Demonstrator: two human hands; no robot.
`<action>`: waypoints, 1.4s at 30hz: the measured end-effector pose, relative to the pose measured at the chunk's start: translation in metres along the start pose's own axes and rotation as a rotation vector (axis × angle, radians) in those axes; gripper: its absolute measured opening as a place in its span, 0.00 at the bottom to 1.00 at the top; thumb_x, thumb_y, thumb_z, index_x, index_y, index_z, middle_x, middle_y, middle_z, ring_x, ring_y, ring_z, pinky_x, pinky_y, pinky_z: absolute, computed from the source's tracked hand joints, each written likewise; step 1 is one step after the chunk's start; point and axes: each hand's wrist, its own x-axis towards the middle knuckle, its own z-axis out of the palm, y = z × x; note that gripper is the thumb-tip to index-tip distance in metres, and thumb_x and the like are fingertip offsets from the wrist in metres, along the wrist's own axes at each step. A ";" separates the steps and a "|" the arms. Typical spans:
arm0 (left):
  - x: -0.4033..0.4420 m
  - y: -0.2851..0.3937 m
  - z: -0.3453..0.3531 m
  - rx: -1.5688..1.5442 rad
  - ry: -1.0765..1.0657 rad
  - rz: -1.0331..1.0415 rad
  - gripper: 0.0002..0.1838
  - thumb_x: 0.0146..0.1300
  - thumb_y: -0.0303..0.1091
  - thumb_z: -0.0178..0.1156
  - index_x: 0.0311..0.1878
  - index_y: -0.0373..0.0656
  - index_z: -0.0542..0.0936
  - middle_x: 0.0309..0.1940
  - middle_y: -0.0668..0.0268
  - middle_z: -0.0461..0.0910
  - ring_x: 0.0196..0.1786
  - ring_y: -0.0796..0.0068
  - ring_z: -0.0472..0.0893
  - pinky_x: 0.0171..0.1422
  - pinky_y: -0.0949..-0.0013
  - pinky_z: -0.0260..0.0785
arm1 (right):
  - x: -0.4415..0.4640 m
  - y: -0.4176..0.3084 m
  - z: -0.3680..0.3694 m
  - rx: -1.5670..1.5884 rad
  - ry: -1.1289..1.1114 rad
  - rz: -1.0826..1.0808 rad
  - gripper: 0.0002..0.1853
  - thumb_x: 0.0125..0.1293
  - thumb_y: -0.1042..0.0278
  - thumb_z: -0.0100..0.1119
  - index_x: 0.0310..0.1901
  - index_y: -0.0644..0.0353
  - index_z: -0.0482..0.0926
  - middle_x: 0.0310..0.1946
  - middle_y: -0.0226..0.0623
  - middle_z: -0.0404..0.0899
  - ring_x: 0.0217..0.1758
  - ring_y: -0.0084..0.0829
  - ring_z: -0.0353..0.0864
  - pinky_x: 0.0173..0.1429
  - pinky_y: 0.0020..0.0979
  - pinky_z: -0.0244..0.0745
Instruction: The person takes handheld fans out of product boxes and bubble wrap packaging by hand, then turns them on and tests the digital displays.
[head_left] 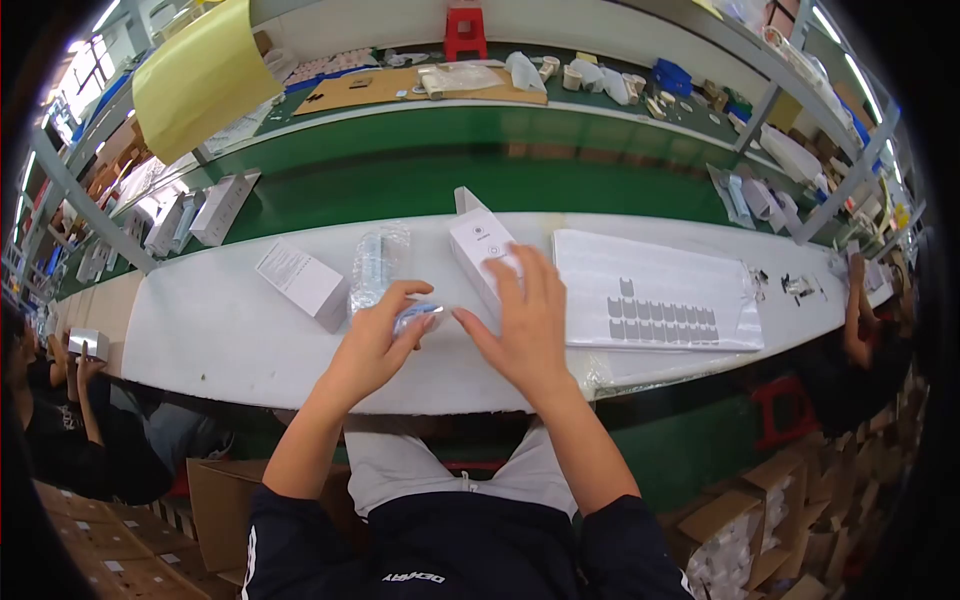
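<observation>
My left hand (375, 340) is closed on a small blue item in clear plastic wrap (418, 318), partly hidden by the fingers. My right hand (525, 325) has its fingers stretched over the right side of a white box (478, 238), thumb spread toward the left hand. The box lies slanted with its far end flap raised. Behind my left hand is a light blue object in a clear bubble bag (373, 262). A second white box (302, 283), with printed text on top, lies left of the bag.
On the white tabletop (240, 345), a white sheet (650, 265) with rows of grey stickers lies at right. Small loose parts (800, 287) sit beyond it. More white boxes (222, 210) stand back left. People work at both sides; cartons (765, 500) stand on the floor.
</observation>
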 end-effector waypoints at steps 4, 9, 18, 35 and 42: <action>0.034 -0.005 0.010 0.016 0.181 0.146 0.11 0.71 0.27 0.62 0.54 0.37 0.78 0.42 0.62 0.82 0.35 0.74 0.81 0.40 0.71 0.77 | -0.021 0.047 0.006 -0.023 -0.458 0.301 0.49 0.49 0.65 0.80 0.73 0.57 0.65 0.65 0.58 0.69 0.63 0.59 0.72 0.69 0.49 0.69; 0.081 -0.001 0.010 -0.265 0.396 0.162 0.12 0.69 0.26 0.65 0.53 0.37 0.78 0.45 0.65 0.81 0.41 0.78 0.81 0.40 0.73 0.79 | -0.045 0.074 -0.012 0.451 -0.195 0.300 0.49 0.47 0.65 0.81 0.73 0.56 0.67 0.66 0.55 0.70 0.68 0.56 0.71 0.71 0.48 0.69; 0.075 0.030 -0.012 0.167 -0.076 0.299 0.16 0.57 0.40 0.77 0.41 0.39 0.87 0.33 0.60 0.85 0.32 0.68 0.79 0.38 0.66 0.70 | -0.069 0.078 -0.039 0.536 -0.213 0.134 0.47 0.45 0.69 0.84 0.70 0.55 0.71 0.67 0.50 0.71 0.69 0.48 0.73 0.70 0.42 0.71; 0.046 0.014 -0.013 0.040 -0.131 0.194 0.35 0.63 0.44 0.73 0.71 0.44 0.74 0.65 0.61 0.78 0.60 0.65 0.78 0.62 0.62 0.71 | -0.064 0.065 -0.025 0.352 -0.087 0.226 0.45 0.48 0.69 0.80 0.70 0.61 0.70 0.65 0.56 0.69 0.68 0.56 0.71 0.70 0.47 0.69; 0.019 -0.036 -0.037 0.735 0.263 0.252 0.26 0.59 0.42 0.74 0.58 0.43 0.82 0.65 0.53 0.77 0.69 0.48 0.73 0.72 0.52 0.67 | -0.045 0.064 -0.008 -0.081 -0.251 0.299 0.43 0.54 0.57 0.77 0.70 0.59 0.70 0.68 0.57 0.66 0.69 0.56 0.68 0.69 0.52 0.66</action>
